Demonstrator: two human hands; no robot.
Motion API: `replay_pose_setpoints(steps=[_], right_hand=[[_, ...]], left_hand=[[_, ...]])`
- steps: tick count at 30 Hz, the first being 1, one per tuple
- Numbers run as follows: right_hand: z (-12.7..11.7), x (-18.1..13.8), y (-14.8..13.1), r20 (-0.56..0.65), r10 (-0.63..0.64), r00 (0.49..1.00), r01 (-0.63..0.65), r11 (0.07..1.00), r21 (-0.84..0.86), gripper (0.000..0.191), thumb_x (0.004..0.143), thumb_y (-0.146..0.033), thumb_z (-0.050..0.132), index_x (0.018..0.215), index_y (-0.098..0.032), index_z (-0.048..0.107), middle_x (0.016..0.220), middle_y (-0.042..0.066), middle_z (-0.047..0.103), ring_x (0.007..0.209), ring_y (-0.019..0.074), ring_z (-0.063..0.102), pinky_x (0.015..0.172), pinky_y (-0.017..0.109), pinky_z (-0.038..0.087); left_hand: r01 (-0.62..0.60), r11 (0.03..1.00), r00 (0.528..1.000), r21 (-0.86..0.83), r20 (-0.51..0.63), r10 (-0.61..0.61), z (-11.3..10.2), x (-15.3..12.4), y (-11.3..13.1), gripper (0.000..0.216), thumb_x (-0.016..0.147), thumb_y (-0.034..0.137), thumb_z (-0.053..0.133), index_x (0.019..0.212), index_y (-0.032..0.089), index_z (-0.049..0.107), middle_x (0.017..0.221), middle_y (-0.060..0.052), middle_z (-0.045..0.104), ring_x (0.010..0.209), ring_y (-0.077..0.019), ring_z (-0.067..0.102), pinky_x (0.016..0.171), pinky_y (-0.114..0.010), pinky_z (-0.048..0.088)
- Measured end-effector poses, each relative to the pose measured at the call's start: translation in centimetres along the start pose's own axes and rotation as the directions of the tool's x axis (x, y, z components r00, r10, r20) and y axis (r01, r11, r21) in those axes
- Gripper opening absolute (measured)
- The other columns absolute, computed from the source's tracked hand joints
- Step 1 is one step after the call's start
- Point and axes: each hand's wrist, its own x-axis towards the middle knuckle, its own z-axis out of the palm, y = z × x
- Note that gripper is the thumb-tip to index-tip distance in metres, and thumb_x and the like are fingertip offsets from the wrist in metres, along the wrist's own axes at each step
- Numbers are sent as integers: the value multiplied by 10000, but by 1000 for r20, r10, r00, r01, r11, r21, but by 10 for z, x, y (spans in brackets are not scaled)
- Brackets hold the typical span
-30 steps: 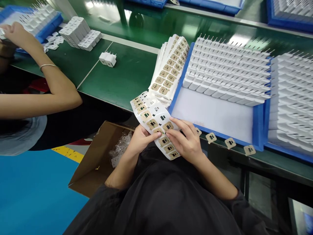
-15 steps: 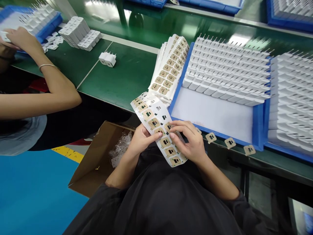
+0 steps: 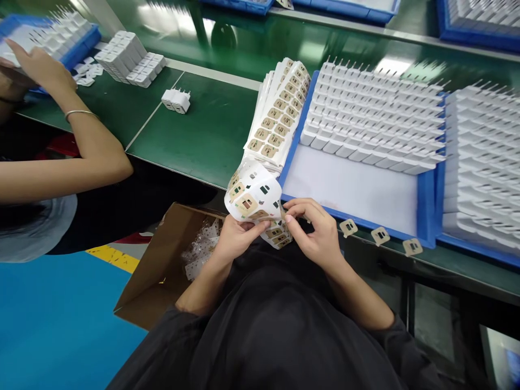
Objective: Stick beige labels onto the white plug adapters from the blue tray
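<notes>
A white sheet of tan stickers (image 3: pixel 260 189) is bent over in my left hand (image 3: pixel 239 238), its thumb pressing on the fold. My right hand (image 3: pixel 314 230) pinches at the sheet's right edge, where a tan sticker seems to be between thumb and forefinger, mostly hidden by the fingers. Several loose tan stickers (image 3: pixel 380 235) hang along the front edge of the bench, right of my right hand. Just beyond the held sheet lies a stack of sticker sheets (image 3: pixel 280 116).
A blue tray (image 3: pixel 353 211) holds rows of white plug adapters (image 3: pixel 374 119), pins up; another full tray stands to its right. Two adapters (image 3: pixel 176 101) sit on the green bench (image 3: pixel 211 130). A cardboard box (image 3: pixel 150 276) with plastic scraps is below. A co-worker's arm (image 3: pixel 93 141) is at left.
The sheet, nearly flat before, is now bent into a curl over my left hand. My right fingers have closed at its edge. The co-worker's hand has shifted.
</notes>
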Motion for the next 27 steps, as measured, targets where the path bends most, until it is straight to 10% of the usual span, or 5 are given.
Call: replay_pose_setpoints(steps=[19,23,27], right_hand=[[-5,-6,5,67,307,949,-310,886,345,84,934,-244,629,859,-209,643,776,4,730,656,147,706,622,269,608],[-3,-11,10,-41,352,935,-296,838,458,105,950,-293,653,891,-207,641,905,35,764,689,165,751,626,300,651],[-10,-13,15,-282,186,941,-122,966,229,22,950,-230,651,951,-220,669,990,61,783,781,192,775,687,342,659]], left_hand=[[-33,998,993,-62,-113,26,9,-3,-6,335,647,331,951,906,167,818,949,-90,829,917,-283,797,928,-430,648],[-48,993,981,-107,-190,27,8,0,-11,314,627,313,952,877,177,819,949,-72,831,917,-254,791,946,-395,636],[-34,981,978,-191,-208,-7,6,3,-6,365,581,295,962,892,177,811,948,-68,830,910,-234,787,917,-349,628]])
